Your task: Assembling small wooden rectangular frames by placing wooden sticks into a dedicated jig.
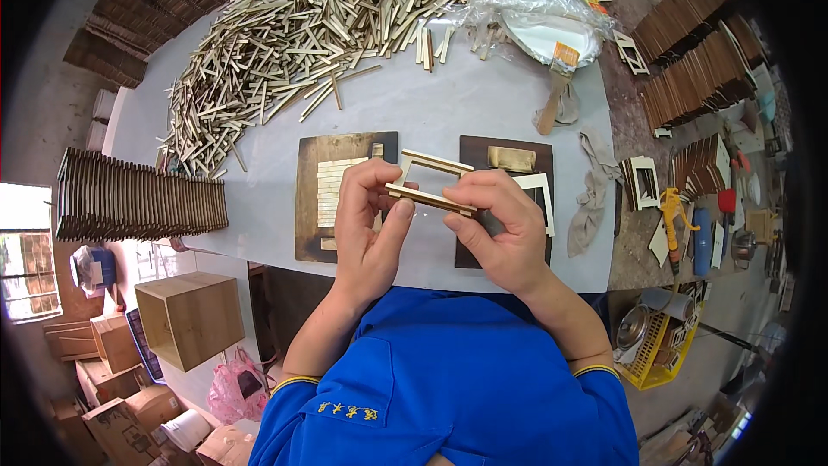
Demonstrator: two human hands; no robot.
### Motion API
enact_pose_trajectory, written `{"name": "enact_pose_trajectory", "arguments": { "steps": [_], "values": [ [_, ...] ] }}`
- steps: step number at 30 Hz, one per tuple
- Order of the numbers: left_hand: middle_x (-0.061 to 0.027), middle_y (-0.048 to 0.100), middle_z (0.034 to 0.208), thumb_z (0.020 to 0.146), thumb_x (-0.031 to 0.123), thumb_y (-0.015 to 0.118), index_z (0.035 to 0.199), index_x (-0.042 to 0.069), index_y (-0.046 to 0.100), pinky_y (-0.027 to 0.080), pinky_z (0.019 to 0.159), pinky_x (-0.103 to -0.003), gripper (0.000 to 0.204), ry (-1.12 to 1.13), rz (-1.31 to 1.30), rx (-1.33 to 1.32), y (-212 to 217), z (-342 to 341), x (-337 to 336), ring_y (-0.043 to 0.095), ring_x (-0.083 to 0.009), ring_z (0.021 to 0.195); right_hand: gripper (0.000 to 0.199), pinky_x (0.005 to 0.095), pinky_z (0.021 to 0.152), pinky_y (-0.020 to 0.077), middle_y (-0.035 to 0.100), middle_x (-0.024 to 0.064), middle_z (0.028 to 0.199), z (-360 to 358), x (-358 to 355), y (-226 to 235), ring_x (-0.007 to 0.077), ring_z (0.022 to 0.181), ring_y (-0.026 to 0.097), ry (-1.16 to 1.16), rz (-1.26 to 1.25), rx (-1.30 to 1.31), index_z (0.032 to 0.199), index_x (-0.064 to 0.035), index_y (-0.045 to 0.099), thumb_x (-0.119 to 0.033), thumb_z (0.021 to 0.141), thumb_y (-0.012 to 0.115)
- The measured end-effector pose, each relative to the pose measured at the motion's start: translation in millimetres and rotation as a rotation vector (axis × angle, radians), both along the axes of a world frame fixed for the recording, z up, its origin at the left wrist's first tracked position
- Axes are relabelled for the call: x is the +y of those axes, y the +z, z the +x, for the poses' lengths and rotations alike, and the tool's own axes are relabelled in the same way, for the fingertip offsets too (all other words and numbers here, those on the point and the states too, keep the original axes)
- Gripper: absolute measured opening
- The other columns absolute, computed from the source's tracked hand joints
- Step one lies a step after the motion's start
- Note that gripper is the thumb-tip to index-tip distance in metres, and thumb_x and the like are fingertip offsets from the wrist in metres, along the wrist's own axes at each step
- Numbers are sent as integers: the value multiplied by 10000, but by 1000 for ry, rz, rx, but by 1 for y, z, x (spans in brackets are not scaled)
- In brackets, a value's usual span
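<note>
A small rectangular wooden frame (431,198) with light strips along its long sides is held up between my two hands. My left hand (369,220) grips its left end with fingers and thumb. At the other end, my right hand (498,223) pinches it in the same way. Beneath my left hand lies a dark wooden board (312,181) bearing a row of pale strips (338,194). Under my right hand is a second dark board (535,155) with a light block (512,158) and a pale flat frame (547,198), partly covered by the hand.
A big heap of thin wooden strips (319,26) covers the table's far side. At the far right, a brush (557,86) rests by a plastic-covered bowl (539,30). A cloth (591,198) lies at right; a long stack of thin boards (142,198) stands at left.
</note>
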State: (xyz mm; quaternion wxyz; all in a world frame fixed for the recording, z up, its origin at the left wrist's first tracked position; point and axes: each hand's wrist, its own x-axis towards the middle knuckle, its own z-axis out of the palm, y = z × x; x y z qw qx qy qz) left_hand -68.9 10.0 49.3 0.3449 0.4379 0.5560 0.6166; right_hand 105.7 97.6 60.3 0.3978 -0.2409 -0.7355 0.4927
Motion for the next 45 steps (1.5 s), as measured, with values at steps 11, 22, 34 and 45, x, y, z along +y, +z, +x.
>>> {"name": "enact_pose_trajectory", "arguments": {
  "steps": [11, 22, 34, 45],
  "values": [
    [-136, 475, 1431, 966, -20, 543, 1399, 0, 550, 484, 920, -298, 434, -7, 105, -189, 15, -7, -7, 578, -184, 1084, 330, 329, 885, 516, 700, 116, 1139, -10, 29, 20, 243, 1007, 648, 33, 235, -33, 1164, -20, 724, -23, 839, 778],
    [-145, 544, 1443, 1045, 73, 496, 1381, -25, 556, 489, 916, -303, 355, 69, 151, -482, 18, -33, -31, 609, -203, 1109, 363, 277, 747, 533, 686, 104, 1136, -50, 35, 30, 182, 868, 625, 199, 315, 75, 1196, -21, 713, 22, 839, 764],
    [-134, 568, 1359, 1056, 74, 503, 1351, -26, 562, 491, 897, -279, 317, 192, 151, -488, 20, -47, -59, 649, -219, 1096, 350, 280, 859, 515, 681, 98, 1125, -80, 20, 41, 177, 960, 634, 336, 35, 35, 1263, 4, 681, 21, 914, 701],
    [-119, 502, 1377, 1040, 40, 532, 1327, -6, 571, 503, 896, -294, 294, 247, 211, -394, 22, -50, -74, 638, -226, 1100, 331, 257, 890, 516, 669, 94, 1137, -98, 13, 42, 142, 987, 629, 441, -276, 70, 1294, 20, 657, 42, 964, 659]
  ]
}}
